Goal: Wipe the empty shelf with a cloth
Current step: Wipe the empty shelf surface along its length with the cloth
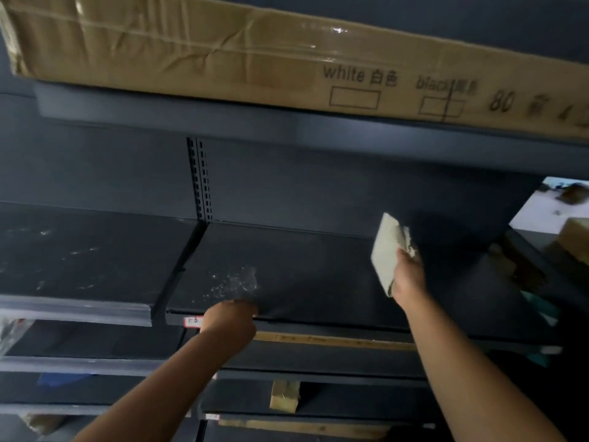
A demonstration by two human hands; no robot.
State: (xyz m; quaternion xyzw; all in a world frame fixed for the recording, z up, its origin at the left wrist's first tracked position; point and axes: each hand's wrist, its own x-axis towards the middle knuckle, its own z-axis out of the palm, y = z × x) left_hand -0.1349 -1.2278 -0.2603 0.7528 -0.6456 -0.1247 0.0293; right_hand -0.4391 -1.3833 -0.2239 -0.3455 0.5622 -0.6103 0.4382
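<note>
Dark empty shelf (318,266) fills centre frame, with a whitish dusty smear (232,282) near its front edge, lower centre. Right hand (406,275) at centre right holds a folded pale cloth (387,250); fingers closed round its lower edge, cloth lifted clear of the surface, tilted up. Left hand (231,317) rests at the shelf's front lip just below the smear, by a small price tag (193,320); fingers curled under, cannot tell if gripping anything. Taped cardboard box (287,55) sits on the shelf above, top of frame.

Risks: loose pinch on the cloth edge could let it slip or unfold mid-wipe; dust may get pushed onto lower shelves; a high swing could knock the upper shelf's underside; the smear is well left of the cloth, easy to miss.
</note>
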